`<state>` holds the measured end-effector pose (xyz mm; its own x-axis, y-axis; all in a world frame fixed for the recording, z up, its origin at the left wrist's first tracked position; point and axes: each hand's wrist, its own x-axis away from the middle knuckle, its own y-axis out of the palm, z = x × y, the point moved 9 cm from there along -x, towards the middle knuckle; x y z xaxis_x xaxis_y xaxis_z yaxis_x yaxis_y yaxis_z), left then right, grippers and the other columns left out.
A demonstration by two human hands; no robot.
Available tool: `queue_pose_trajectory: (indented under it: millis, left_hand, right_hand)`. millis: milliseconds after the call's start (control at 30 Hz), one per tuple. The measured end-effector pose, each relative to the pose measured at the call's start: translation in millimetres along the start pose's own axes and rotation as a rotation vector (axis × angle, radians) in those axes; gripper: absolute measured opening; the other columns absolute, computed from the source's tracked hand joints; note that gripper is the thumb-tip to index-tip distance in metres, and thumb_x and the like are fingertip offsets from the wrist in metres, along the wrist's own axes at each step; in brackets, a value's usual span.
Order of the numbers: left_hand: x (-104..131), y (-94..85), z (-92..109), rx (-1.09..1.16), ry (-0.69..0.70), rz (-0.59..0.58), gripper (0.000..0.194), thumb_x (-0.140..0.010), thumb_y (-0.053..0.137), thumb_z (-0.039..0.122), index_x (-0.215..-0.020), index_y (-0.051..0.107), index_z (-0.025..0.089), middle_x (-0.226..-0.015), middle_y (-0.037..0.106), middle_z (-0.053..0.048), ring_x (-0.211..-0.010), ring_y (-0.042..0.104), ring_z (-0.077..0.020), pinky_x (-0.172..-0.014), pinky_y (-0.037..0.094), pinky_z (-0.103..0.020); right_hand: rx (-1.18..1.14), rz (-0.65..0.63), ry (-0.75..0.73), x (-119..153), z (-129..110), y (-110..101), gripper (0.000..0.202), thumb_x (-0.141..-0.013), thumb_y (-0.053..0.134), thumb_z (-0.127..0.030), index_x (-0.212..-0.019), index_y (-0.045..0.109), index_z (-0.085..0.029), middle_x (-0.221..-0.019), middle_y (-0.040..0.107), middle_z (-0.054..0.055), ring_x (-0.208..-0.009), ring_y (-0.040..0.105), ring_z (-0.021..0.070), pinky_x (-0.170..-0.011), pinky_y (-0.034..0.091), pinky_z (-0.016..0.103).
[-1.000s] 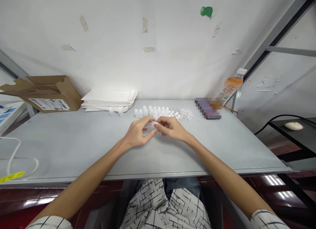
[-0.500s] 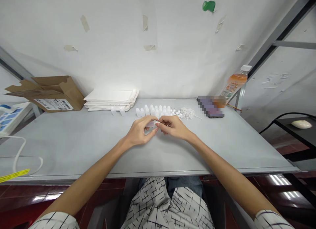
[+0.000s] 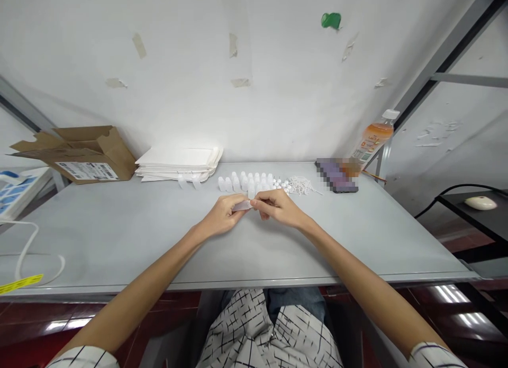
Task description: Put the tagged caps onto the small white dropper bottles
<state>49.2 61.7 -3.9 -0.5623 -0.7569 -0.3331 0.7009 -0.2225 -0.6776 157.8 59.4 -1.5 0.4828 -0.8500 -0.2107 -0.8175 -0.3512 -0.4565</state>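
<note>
My left hand is closed around a small translucent white plastic bottle, which lies on its side with its neck toward the right. At that neck, the thumb and fingers of my right hand are pinched together; what sits between them is mostly hidden. Just beyond my hands stand several small white bottles in rows. Beside them on the right are small white nozzle-like pieces and a heap of thin white strips. Two separate bottles with thin tips stand further left.
Along the wall are an open cardboard box, a stack of white sheets, a phone and an orange drink bottle. A white cable loops at the table's left edge. A white mouse rests on a black side stand.
My left fingers have closed down over the bottle, which shows more plainly now. My right fingers stay at its neck. The whole view has shifted slightly.
</note>
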Motion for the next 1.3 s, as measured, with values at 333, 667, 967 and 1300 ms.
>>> queue_pose_trajectory:
  millis: [333,667,967,1300]
  left_hand:
    - [3.6,3.9,3.8,-0.071,-0.043,-0.075,0.038,-0.101,0.032,0.043,-0.08,0.05,0.018,-0.072,0.051,0.001,-0.065,0.046,-0.0141,-0.061,0.037,-0.027]
    - [7.5,11.7,14.3,-0.361,0.095,-0.064,0.03,-0.103,0.031,0.033,-0.089,0.052,0.018,-0.083,0.059,-0.003,-0.072,0.055,-0.0173,-0.066,0.04,-0.03]
    - [13.4,15.0,28.3,-0.68,0.338,0.084,0.028,-0.103,0.032,0.028,-0.088,0.053,0.016,-0.078,0.058,-0.006,-0.071,0.055,-0.0186,-0.055,0.033,-0.028]
    - [4.5,9.9,3.4,-0.17,0.021,-0.025,0.029,-0.101,0.037,0.037,-0.091,0.056,0.018,-0.074,0.059,0.0,-0.064,0.053,-0.0146,-0.06,0.04,-0.026]
  right_hand:
    - [-0.016,0.017,0.031,-0.5,1.8,-3.2,0.036,-0.092,0.053,-0.045,-0.072,0.06,-0.016,-0.054,0.055,-0.002,-0.051,0.054,0.0107,-0.057,0.038,0.025]
    - [-0.088,-0.048,0.128,-1.1,15.1,0.4,0.047,-0.091,0.05,-0.05,-0.057,0.044,-0.019,-0.047,0.04,-0.005,-0.046,0.037,0.0084,-0.051,0.029,0.025]
    - [-0.417,-0.089,0.245,0.7,20.2,10.3,0.053,-0.084,0.062,-0.051,-0.054,0.029,-0.022,-0.056,0.024,-0.007,-0.047,0.025,0.0068,-0.044,0.022,0.025]
    - [-0.039,0.014,0.159,-0.1,10.6,-4.5,0.045,-0.091,0.053,-0.052,-0.063,0.049,-0.018,-0.049,0.045,-0.005,-0.046,0.044,0.0088,-0.053,0.033,0.026]
